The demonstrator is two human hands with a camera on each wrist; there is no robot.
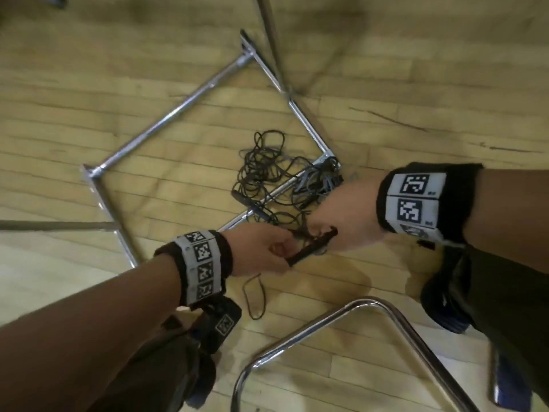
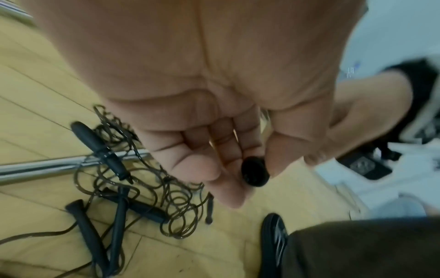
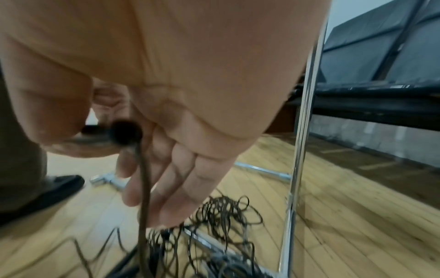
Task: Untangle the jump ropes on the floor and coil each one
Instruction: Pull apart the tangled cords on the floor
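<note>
None coiled: ropes (image 1: 269,171) lie tangled on the floor (image 1: 118,120); left hand (image 1: 261,251) and right hand (image 1: 341,221) each pinch 1 handle (image 1: 312,248)

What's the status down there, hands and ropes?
Left hand and right hand both grip one black handle. Rope tangle on floor, uncoiled. Ropes draped over chrome frame bar.

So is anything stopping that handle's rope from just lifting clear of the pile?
Yes. Both hands hold one black handle, but its rope runs into the tangle, which lies draped over a chrome floor bar and around other handles.
</note>
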